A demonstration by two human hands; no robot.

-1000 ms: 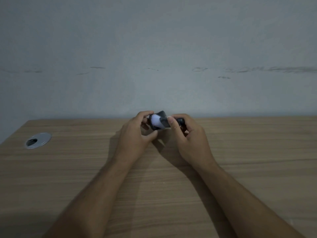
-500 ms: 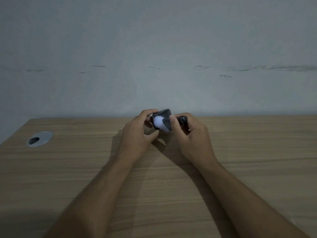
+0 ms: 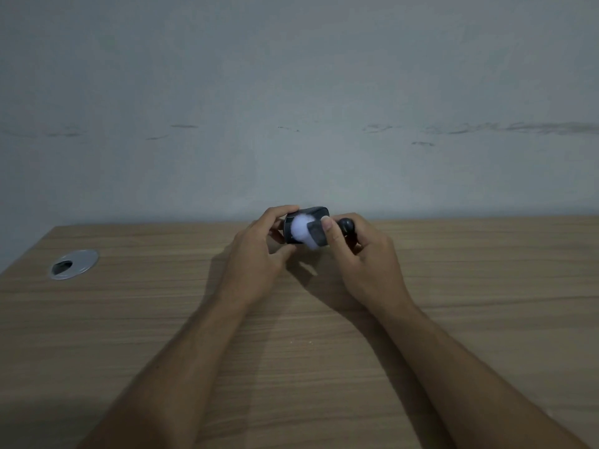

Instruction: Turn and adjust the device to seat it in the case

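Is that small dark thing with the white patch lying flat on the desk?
No, the small dark object is held above the wooden desk, gripped between the left hand and the right hand.

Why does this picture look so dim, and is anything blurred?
Head view: dim, flat light with a greyish cast; soft shadows fall under both hands on the light wooden desk. The small dark device with a pale glowing patch is slightly soft. The wide lens bows the desk's far edge.
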